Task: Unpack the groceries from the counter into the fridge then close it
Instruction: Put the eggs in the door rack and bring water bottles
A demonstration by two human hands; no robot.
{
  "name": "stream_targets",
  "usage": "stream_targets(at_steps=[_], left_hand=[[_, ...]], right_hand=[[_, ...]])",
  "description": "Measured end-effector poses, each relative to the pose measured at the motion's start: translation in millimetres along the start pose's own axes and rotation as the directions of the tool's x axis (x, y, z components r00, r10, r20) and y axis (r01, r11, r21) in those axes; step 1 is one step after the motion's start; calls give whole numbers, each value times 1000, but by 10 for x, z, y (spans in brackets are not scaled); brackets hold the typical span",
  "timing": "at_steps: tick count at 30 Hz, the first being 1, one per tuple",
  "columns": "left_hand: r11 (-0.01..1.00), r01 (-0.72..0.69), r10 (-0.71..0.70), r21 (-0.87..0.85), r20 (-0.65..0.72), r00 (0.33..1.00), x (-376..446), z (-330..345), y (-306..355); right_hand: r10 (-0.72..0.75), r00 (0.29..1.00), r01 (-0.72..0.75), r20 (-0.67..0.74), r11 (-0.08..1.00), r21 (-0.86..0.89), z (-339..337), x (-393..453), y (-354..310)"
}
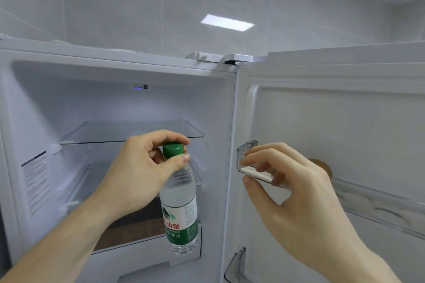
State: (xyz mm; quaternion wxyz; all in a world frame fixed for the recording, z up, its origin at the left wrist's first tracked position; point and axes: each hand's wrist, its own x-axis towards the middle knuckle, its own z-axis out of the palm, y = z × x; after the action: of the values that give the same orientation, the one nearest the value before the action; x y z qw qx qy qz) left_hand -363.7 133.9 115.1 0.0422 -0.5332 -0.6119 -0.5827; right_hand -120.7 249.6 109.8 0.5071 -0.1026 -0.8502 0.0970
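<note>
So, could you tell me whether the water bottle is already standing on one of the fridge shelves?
No, the left hand holds the water bottle by its green cap, hanging in front of the open fridge.

Head camera, close, faces forward into open fridge [119,103] interior
</note>
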Motion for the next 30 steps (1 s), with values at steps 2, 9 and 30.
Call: stream_targets(at_steps=[2,9,30], left_hand=[[1000,7,-8,21,14,1000,-16,-17,-29],[950,48,-77,308,82,994,-170,-49,-247],[973,56,13,222,-301,954,-177,-342,-591]], right_hand=[[4,999,-6,43,999,48,121,-78,-11],[181,902,-258,391,954,155,785,-383,190],[287,751,-530,594,799,285,2089,-60,391]])
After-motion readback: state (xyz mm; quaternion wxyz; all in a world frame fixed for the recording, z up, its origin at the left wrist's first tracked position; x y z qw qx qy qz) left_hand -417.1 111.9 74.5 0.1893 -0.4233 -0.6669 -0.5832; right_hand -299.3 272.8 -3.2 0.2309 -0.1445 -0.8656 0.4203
